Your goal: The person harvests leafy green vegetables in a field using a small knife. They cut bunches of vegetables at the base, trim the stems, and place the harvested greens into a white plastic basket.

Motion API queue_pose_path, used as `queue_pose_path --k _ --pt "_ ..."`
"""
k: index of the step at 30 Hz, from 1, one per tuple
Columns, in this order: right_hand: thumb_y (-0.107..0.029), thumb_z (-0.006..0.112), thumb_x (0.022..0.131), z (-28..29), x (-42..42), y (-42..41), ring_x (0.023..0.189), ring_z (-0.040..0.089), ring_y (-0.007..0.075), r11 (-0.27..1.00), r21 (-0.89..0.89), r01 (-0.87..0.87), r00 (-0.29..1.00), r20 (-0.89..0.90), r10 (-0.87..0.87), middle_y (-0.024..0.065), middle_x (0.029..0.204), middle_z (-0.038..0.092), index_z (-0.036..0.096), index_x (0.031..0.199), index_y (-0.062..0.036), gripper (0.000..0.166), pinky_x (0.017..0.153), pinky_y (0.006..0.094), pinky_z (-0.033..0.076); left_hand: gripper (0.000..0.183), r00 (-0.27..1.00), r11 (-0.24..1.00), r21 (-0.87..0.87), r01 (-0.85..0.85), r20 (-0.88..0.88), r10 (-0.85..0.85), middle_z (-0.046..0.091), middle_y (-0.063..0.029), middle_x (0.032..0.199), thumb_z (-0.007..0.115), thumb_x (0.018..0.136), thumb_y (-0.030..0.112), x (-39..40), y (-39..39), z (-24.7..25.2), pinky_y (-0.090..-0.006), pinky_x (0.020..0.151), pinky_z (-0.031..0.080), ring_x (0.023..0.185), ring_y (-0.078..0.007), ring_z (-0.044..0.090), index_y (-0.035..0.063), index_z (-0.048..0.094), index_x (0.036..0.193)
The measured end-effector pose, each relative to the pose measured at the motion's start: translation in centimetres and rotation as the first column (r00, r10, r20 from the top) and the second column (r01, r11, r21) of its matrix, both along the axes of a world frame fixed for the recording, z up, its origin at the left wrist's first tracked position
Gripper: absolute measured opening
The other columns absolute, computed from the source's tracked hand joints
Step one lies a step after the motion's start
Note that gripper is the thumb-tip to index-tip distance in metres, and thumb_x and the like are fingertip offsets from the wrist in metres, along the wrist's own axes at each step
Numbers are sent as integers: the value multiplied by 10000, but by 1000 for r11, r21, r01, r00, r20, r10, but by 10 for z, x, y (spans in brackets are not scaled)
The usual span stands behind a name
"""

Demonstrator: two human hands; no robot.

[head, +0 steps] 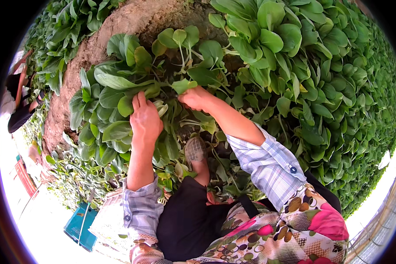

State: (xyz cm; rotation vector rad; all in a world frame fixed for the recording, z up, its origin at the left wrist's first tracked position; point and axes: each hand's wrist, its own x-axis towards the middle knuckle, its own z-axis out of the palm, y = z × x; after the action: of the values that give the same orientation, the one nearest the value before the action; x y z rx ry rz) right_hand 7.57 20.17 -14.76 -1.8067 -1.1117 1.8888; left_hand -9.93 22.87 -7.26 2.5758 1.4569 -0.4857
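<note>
My left hand (145,117) lies among the leaves of a leafy green plant (115,79), at the left of the picture's middle. Its fingers reach under or around the leaf stalks, and what they grip is partly hidden. To the right, my right hand (193,98) is closed by a small green leaf (183,85) that sticks up from its fingers. Pale stalks and a whitish leaf base (160,107) show between the two hands. Beyond them stand small plants with round leaves (191,36) and a few yellowing ones.
Dense leafy greens (333,82) fill the right side. A bare soil strip (89,49) curves past the upper left. My checkered shoe (195,149) stands among low plants. At lower left are a teal crate (81,226) and a pale basket (110,211). Another person (19,99) is at the far left edge.
</note>
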Motion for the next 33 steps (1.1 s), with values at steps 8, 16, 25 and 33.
queue_pose_path --k 8,16,25,33 --pt "-245 615 878 27 22 -61 691 539 91 768 -55 638 656 -483 -580 87 902 635 546 1119 -41 323 504 225 406 499 899 998 -66 17 437 14 435 -198 1324 650 627 19 3 -10 86 -395 953 450 1203 -368 445 -85 547 1105" --pt "-163 795 726 120 42 -51 797 553 81 588 161 792 489 -744 -455 122 1171 563 415 1261 -10 674 548 178 424 520 454 843 -516 153 794 404 412 -185 1379 627 660 -8 8 -31 116 -364 1023 333 1239 -280 437 -34 556 1174" --pt "-6 784 684 142 19 -15 901 593 119 772 330 543 629 -769 -114 74 1040 583 430 1221 0 643 813 259 510 731 587 946 -313 81 782 208 441 -215 1376 641 600 38 2 -15 156 -417 1083 279 1319 -323 380 10 465 1309" --pt "-151 730 795 134 -11 -17 806 531 71 797 221 563 581 -791 -191 29 937 583 492 1189 -27 478 723 230 457 794 545 757 -653 0 635 548 588 -170 1192 655 633 31 -10 -5 143 -318 904 464 1084 -251 590 6 383 1379"
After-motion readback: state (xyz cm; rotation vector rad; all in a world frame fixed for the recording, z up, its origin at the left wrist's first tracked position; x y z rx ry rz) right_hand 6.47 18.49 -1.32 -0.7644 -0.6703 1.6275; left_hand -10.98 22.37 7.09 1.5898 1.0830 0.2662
